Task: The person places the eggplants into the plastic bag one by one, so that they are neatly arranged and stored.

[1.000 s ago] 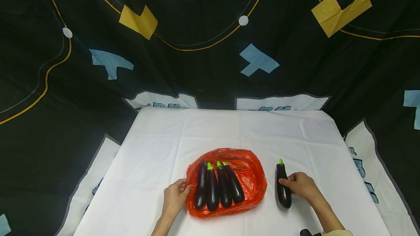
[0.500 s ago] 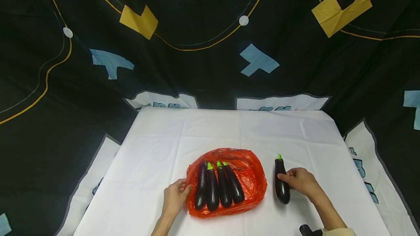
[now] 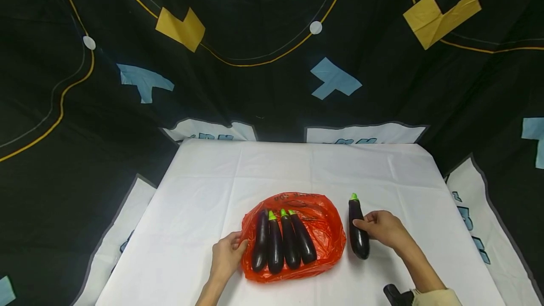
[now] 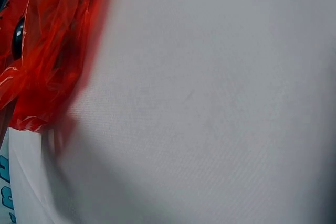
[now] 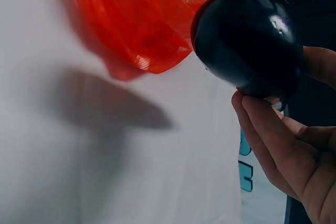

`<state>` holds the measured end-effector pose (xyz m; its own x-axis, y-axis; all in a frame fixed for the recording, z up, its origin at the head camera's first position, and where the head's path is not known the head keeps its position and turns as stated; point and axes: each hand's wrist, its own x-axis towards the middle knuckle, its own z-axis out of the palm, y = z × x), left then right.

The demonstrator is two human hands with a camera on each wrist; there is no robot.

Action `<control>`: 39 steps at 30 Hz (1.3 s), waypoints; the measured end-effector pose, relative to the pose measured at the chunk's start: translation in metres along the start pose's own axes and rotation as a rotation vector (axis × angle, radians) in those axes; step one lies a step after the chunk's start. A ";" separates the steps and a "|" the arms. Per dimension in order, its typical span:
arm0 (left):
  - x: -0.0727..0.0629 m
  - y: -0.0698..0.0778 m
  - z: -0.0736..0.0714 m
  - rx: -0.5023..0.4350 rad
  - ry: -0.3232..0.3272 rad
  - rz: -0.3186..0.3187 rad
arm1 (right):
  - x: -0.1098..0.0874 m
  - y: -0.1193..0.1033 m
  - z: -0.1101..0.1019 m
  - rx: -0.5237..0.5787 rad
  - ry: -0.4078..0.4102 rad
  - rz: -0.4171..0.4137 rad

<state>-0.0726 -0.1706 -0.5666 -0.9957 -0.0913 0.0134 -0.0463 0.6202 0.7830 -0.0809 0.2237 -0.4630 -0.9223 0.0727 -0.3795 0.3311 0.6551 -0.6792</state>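
Observation:
An eggplant (image 3: 358, 230) with a bright green stem tip is pinched between the thumb and fingers of my right hand (image 3: 384, 229), just right of the red plastic bag. In the right wrist view this eggplant (image 5: 247, 43) is seen end-on, lifted over the cloth with its shadow below. The open red bag (image 3: 327, 235) lies on the white table, several dark eggplants (image 3: 282, 241) side by side in it, stems pointing away. My left hand (image 3: 226, 255) pinches the bag's left rim. In the left wrist view the bag (image 4: 58, 51) fills the upper left corner; the left fingers are mostly hidden.
A white cloth covers the table (image 3: 272, 164). Behind it hangs a black curtain (image 3: 255, 98) with yellow and blue shapes. A black device (image 3: 397, 295) sits at the right wrist by the cream sleeve (image 3: 435, 298).
My right hand has carried the eggplant left and slightly away from me, closer to the bag's right side. The left hand and the bag have stayed put.

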 end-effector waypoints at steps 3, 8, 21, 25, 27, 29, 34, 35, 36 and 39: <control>0.000 0.000 0.000 0.006 0.003 0.004 | 0.000 -0.003 0.001 0.003 -0.004 0.005; 0.000 0.000 0.000 0.012 -0.011 0.001 | 0.001 -0.010 0.003 0.013 -0.016 -0.001; 0.000 0.000 0.001 0.003 0.003 0.005 | 0.005 -0.040 0.025 -0.054 -0.023 -0.071; 0.000 0.000 0.001 0.003 -0.007 -0.003 | 0.008 -0.050 0.039 -0.104 -0.019 -0.107; 0.000 0.000 0.001 0.004 -0.014 -0.003 | 0.010 -0.054 0.047 -0.124 -0.021 -0.126; 0.000 0.000 0.001 0.004 -0.017 -0.002 | 0.012 -0.058 0.055 -0.136 -0.026 -0.155; 0.000 0.000 0.001 0.009 -0.012 0.006 | 0.016 -0.063 0.075 -0.159 -0.061 -0.226; -0.001 0.001 0.001 0.009 -0.010 0.009 | 0.018 -0.064 0.078 -0.166 -0.066 -0.229; -0.001 0.001 0.001 0.010 -0.010 0.011 | 0.019 -0.064 0.082 -0.176 -0.073 -0.232; -0.001 0.001 0.001 0.009 -0.011 0.014 | 0.022 -0.064 0.090 -0.207 -0.073 -0.215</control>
<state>-0.0720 -0.1691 -0.5668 -0.9971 -0.0741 0.0173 -0.0331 0.6281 0.7775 -0.1048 0.1160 -0.4845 -0.9477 -0.1336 -0.2900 0.0749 0.7897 -0.6089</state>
